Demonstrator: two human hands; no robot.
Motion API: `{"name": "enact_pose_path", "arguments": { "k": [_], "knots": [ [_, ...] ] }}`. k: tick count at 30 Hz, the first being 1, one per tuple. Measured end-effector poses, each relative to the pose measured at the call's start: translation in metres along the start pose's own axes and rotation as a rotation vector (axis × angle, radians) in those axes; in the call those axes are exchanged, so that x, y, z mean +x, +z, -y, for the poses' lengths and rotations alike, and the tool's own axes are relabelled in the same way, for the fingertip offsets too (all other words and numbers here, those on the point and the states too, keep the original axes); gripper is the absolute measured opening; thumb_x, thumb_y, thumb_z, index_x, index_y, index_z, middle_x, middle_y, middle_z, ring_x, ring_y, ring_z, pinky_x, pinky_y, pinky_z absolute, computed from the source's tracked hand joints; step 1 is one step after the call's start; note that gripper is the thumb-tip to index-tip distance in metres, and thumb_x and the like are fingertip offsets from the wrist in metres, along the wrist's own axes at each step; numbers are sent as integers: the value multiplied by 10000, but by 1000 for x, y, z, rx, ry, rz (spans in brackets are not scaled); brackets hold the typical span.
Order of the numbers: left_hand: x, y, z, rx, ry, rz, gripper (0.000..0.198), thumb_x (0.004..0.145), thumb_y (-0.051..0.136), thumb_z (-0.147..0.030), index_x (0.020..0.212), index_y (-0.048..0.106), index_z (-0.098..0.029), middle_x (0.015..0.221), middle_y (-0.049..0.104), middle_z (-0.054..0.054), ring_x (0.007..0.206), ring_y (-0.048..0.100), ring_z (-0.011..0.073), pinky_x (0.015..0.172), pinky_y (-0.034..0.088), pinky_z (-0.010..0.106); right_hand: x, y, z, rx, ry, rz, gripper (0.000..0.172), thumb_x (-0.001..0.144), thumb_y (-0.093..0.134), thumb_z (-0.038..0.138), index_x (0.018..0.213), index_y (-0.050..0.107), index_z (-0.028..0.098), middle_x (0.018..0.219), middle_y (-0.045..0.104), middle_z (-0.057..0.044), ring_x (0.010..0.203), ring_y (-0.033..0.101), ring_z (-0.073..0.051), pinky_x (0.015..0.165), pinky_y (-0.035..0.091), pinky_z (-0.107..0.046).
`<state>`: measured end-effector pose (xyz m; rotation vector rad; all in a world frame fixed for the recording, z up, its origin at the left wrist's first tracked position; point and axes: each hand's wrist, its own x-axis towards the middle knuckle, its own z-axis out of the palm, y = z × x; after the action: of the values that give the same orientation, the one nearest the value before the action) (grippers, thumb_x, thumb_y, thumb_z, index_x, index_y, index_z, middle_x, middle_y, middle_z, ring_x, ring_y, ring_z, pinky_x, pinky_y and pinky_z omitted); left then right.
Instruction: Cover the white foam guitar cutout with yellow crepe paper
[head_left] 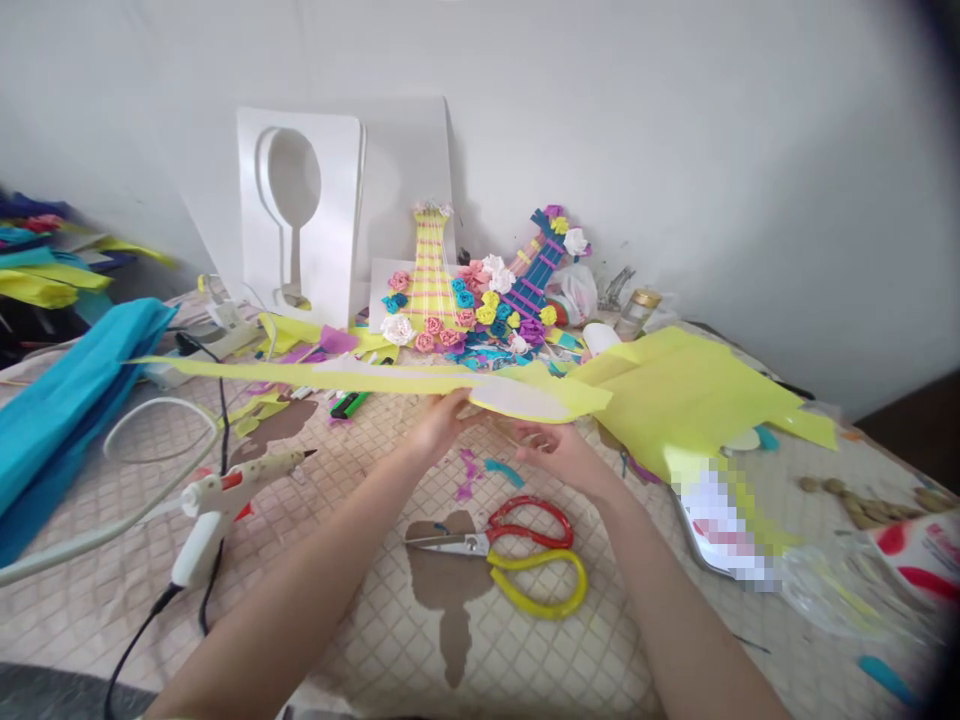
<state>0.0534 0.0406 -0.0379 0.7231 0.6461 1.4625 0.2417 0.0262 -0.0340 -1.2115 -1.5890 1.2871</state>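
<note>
A long, narrow strip of yellow paper point(300, 372) hangs level above the middle of the tabletop. Its thin, tapering end reaches toward the left edge. A white, leaf-shaped card piece point(517, 398) lies against its wider right end. The left hand point(442, 420) pinches the strip from below. The right hand point(559, 450) is just beneath the card piece, its grip unclear.

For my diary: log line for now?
left hand: holds long yellow paper strip | right hand: beneath it | red-and-yellow metal scissors: untouched
</note>
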Motion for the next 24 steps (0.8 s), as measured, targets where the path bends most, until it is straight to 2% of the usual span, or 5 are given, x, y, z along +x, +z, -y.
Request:
{"name": "enact_pose_path", "arguments": {
  "k": [3,6,13,18,24],
  "knots": [
    [0,-2,10,2,-66,-76,238,694,645,-137,932,638,-149,852,677,59,800,616,191,790,490,392,3,3,-13,-282,-51,-26,268,560,730,272,803,672,173,725,666,-26,635,541,-163,642,439,-304],
    [-1,-1,12,-12,-49,-102,314,687,664,-144,998,632,-165,887,686,49,819,618,186,768,494,336,4,3,-20,-497,-80,-28,89,670,599,175,728,664,161,698,664,-43,659,565,-177,676,421,-310],
    [-3,2,4,-38,2,-125,389,703,662,-155,1086,602,-180,962,687,54,860,615,184,701,501,289,-4,1,-12,-793,-126,48,115,741,520,116,737,632,144,795,665,-85,779,582,-182,727,398,-286],
    [0,-1,6,-31,-9,-137,393,708,663,-165,1095,598,-186,926,696,54,838,624,198,695,501,308,-15,-1,8,-869,-161,87,166,830,425,162,801,587,184,788,662,-42,718,586,-153,643,399,-254],
    [3,-5,10,-28,-23,-140,390,721,666,-190,1105,596,-181,903,703,58,848,632,202,737,489,316,-23,1,26,-985,-211,-12,176,835,484,322,761,608,221,758,666,-27,681,575,-171,613,375,-274]
  ]
}}
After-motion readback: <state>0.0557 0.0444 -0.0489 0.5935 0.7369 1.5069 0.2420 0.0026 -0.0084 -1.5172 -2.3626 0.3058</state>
